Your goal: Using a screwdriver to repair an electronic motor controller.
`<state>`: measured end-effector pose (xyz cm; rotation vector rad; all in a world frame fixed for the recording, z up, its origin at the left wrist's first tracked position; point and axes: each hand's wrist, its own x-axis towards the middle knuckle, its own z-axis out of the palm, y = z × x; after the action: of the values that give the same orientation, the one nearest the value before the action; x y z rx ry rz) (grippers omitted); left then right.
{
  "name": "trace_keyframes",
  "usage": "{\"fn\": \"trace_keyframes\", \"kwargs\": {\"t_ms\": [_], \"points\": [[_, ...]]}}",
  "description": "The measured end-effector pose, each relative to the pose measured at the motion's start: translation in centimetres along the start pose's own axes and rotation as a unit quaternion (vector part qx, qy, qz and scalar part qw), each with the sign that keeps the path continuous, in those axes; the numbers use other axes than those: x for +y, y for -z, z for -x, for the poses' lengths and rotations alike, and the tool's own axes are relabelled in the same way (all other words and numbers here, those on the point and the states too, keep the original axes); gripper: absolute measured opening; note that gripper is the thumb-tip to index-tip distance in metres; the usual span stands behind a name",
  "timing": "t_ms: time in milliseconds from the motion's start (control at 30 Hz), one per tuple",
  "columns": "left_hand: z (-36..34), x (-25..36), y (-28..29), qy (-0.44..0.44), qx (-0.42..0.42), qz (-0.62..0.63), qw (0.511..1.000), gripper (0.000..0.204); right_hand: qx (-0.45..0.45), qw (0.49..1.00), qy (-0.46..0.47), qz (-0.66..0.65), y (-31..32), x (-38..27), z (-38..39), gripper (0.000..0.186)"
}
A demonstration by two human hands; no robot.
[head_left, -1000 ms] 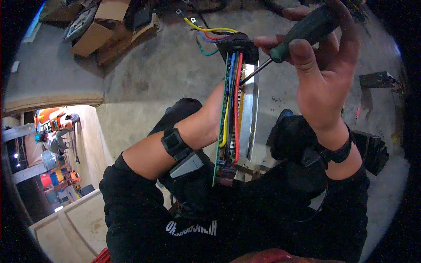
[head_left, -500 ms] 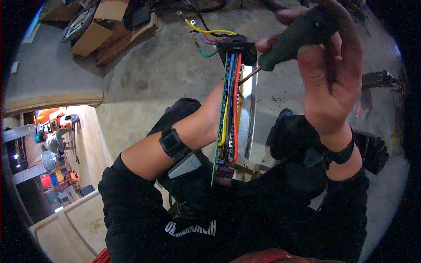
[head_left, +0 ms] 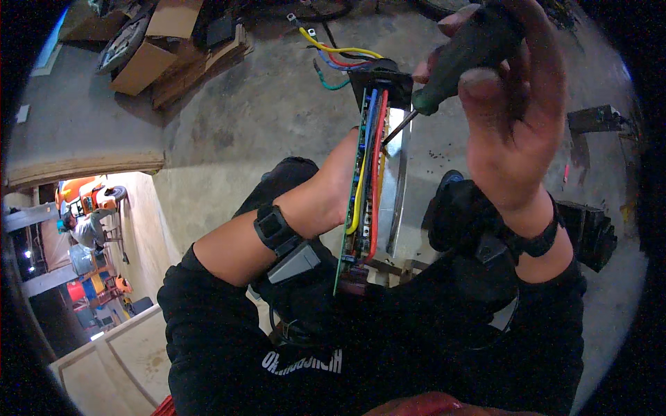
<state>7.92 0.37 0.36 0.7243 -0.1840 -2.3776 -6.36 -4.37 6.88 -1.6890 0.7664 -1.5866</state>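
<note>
Right hand [head_left: 517, 132] wraps the screwdriver [head_left: 468, 62], its tip at the unit [head_left: 371, 184] between both hands; left hand [head_left: 340, 177] sits at the unit's left (fingers hidden, grip untellable). It looks stiff but fragile, probably best held by its metal plate [head_left: 395, 173]; wires [head_left: 347, 49] trail beyond it.

Open passage: bare floor [head_left: 236, 118] left of the circuit-board assembly [head_left: 368, 191], out to the cardboard boxes [head_left: 143, 66]. Smaller gap between the assembly and my right hand [head_left: 513, 135], crossed at its upper part by the screwdriver [head_left: 451, 76], bounded below by my right leg [head_left: 461, 222]. Loose leads [head_left: 340, 49] obstruct the upper-left approach. My left hand [head_left: 338, 184] and forearm bar the assembly's left side lower down.
</note>
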Motion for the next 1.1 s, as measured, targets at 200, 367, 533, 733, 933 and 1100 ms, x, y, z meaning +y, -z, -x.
{"fn": "trace_keyframes", "kwargs": {"t_ms": [200, 367, 533, 733, 933, 1100], "points": [[-0.4, 0.2, -0.6, -0.006, -0.006, 0.006, 1.000, 0.033, -0.033, 0.999, 0.006, -0.030, -0.8, -1.2, -0.8, 0.068], [-0.5, 0.3, -0.7, -0.002, -0.010, 0.006, 1.000, 0.034, -0.076, 0.991, 0.081, -0.078, 1.1, 2.0, 0.3, 0.065], [-0.1, 0.0, -0.4, 0.012, -0.011, 0.009, 1.000, 0.034, -0.089, 0.981, 0.168, -0.023, 1.3, 1.9, -0.3, 0.056], [0.1, -0.1, -0.2, 0.016, -0.009, 0.012, 1.000, 0.035, -0.071, 0.990, -0.054, -0.105, -0.6, -1.8, 0.1, 0.056], [-0.3, -0.2, -0.6, 0.027, -0.014, 0.011, 0.999, 0.036, -0.202, 0.971, 0.058, -0.113, 2.9, 1.2, -0.2, 0.056], [-0.4, -0.3, -0.8, 0.030, -0.017, 0.012, 0.999, 0.037, -0.197, 0.955, 0.132, -0.178, 2.6, 3.0, -0.1, 0.055]]}}
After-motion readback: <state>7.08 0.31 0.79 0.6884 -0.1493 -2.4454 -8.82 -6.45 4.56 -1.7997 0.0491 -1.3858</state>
